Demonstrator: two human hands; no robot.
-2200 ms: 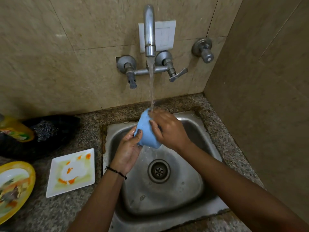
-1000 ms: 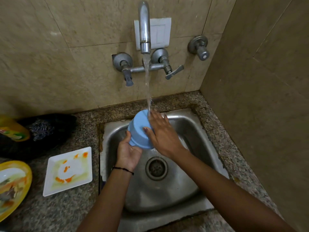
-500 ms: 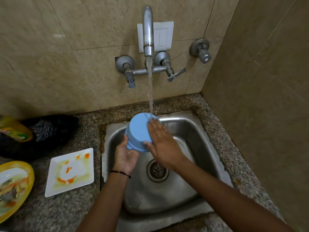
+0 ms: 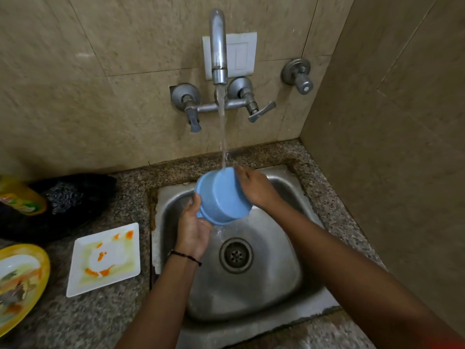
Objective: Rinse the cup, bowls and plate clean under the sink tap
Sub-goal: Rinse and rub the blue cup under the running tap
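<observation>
Over a steel sink [image 4: 251, 331], under the running tap [image 4: 218, 46], a blue cup [image 4: 221, 195] is tipped on its side. The left hand [image 4: 192, 230] grips its lower rim, fingers curled round it. The right hand [image 4: 256, 188] lies flat against its wall, fingers straight (seemingly rubbing). On the counter to the left wait a stained white plate [image 4: 105, 260] and a soiled yellow bowl [image 4: 20, 280]: rinsing looks barely begun.

Cup [image 4: 221, 197] over sink [image 4: 264, 285], under tap [image 4: 218, 46]; plate [image 4: 105, 258] and bowl [image 4: 20, 280] on counter [image 4: 88, 321], left of sink.
</observation>
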